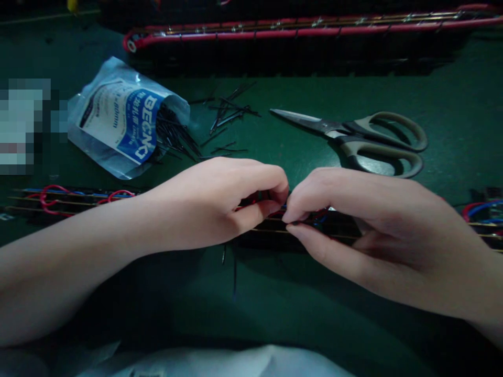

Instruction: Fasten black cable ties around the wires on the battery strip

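Observation:
A long dark strip assembly [271, 228] with metal rails and red and blue wires lies across the bench under both hands. My left hand [212, 201] reaches over it from the left, index finger and thumb curled together at the wires. Close beside its fingertips, my right hand [369, 225] pinches with thumb and index finger just above the rails. Whatever either pinch holds is too small or hidden to name. Thin black cable tie tails [234, 275] hang out from the strip's near edge, below my left hand.
Behind my left hand, an open plastic bag [121, 125] spills black cable ties [175, 133]. More loose ties [231, 112] lie right of it. Scissors [341, 131] rest behind my right hand, blades pointing left. Another dark assembly with a red cable [298, 32] spans the back of the green bench [463, 125].

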A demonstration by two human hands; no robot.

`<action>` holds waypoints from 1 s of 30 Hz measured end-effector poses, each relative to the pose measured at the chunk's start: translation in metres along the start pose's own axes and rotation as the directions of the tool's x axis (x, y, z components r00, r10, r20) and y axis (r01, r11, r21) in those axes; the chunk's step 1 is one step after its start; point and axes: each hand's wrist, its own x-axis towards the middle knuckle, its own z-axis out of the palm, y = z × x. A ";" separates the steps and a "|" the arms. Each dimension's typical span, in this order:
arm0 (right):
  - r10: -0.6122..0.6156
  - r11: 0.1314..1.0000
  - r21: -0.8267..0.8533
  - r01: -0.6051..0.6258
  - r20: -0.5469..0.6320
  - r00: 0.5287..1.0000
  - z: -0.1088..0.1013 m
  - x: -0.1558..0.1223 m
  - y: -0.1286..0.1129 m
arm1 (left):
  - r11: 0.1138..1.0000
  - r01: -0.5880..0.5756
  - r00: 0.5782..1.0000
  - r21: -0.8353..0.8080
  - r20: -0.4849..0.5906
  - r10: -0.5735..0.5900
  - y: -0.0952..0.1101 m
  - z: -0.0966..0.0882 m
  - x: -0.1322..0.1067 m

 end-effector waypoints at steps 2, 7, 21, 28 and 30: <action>0.000 1.000 -0.001 0.000 0.000 1.000 -0.001 0.000 -0.001 | 1.000 0.007 1.000 -0.003 -0.004 -0.007 0.001 0.000 0.000; 0.011 1.000 0.009 -0.011 -0.005 1.000 0.000 0.002 -0.002 | 1.000 0.000 0.999 0.002 -0.034 0.000 0.002 0.001 -0.002; 0.006 1.000 0.023 -0.006 0.006 1.000 0.000 0.002 -0.001 | 1.000 -0.005 0.998 -0.004 -0.063 0.005 0.002 0.001 -0.003; 0.007 1.000 0.030 -0.007 0.001 1.000 -0.002 -0.001 -0.001 | 0.997 0.001 0.996 -0.084 -0.083 -0.008 -0.001 0.001 -0.004; 0.006 0.999 0.033 -0.006 0.004 1.000 -0.001 0.000 -0.001 | 0.995 0.005 0.994 -0.101 -0.111 -0.016 -0.002 0.002 -0.004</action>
